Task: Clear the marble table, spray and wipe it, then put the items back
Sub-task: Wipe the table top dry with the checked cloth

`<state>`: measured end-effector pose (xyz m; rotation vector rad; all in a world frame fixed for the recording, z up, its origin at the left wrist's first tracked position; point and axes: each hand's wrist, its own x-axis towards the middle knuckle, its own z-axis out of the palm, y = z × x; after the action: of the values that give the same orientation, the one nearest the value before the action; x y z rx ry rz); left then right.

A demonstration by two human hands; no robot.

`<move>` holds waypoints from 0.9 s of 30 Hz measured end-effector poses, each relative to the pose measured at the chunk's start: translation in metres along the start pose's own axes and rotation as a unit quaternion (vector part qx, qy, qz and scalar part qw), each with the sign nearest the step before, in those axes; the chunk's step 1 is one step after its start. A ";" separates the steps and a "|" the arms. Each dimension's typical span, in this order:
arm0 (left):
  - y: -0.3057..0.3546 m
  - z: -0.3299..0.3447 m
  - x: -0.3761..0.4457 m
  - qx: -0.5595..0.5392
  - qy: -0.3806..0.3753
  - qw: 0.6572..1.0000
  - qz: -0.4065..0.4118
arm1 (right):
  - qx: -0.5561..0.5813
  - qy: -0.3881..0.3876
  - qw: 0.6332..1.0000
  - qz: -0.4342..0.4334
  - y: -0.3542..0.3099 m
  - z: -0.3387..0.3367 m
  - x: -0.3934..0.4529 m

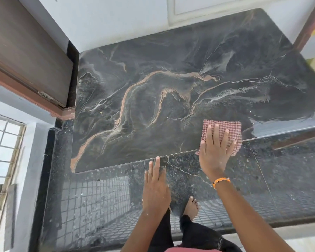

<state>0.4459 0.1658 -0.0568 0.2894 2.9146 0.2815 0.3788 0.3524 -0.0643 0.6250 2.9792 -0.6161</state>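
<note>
While the wiping step is in hand, the desk (171, 73) is seen bare of items, its dark marble top crossed by tan and white veins. A red-checked cloth (225, 131) lies at the near edge, toward the right corner, with part of it hanging just over the rim. The right hand (214, 153) is laid flat on it, fingers (216, 134) spread wide and straight, pressing rather than gripping. The left hand (155, 182) is held below the edge, fingers straight and together, the tips touching or just beside the rim; nothing is held in it. An orange band (221, 181) is worn on the right wrist. A bare foot (191, 206) is planted on the glossy dark floor (98, 197).

Advice for the step, as judgement: the palm is best kept fully on the cloth so it is not dragged off the rim. Long overlapping passes from the far wall side toward the near edge are suggested. A greyish film appears on the far right part; whether it is spray, dust or glare cannot be told. The edge itself deserves a pass.
</note>
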 end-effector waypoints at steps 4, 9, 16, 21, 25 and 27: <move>0.002 0.002 0.003 0.007 0.014 1.000 -0.013 | -0.076 -0.061 0.973 -0.208 -0.048 0.016 -0.011; 0.018 0.003 0.003 0.027 0.017 0.999 -0.037 | -0.083 -0.125 0.913 -0.380 -0.086 0.025 0.024; 0.050 0.007 0.012 0.057 0.033 0.997 0.041 | -0.088 -0.067 0.964 -0.243 -0.045 0.002 0.095; 0.060 0.013 0.017 0.079 0.039 0.993 0.077 | -0.080 -0.013 0.991 -0.110 0.040 -0.032 0.129; 0.060 0.015 0.019 0.102 0.031 0.991 0.076 | -0.077 0.025 0.996 -0.025 0.094 -0.056 0.129; 0.059 0.015 0.022 0.103 0.027 0.991 0.076 | -0.075 0.032 0.997 0.014 0.104 -0.058 0.120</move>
<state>0.4388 0.2300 -0.0630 0.5456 2.9832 0.0091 0.3122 0.5081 -0.0631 0.6866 3.0330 -0.3722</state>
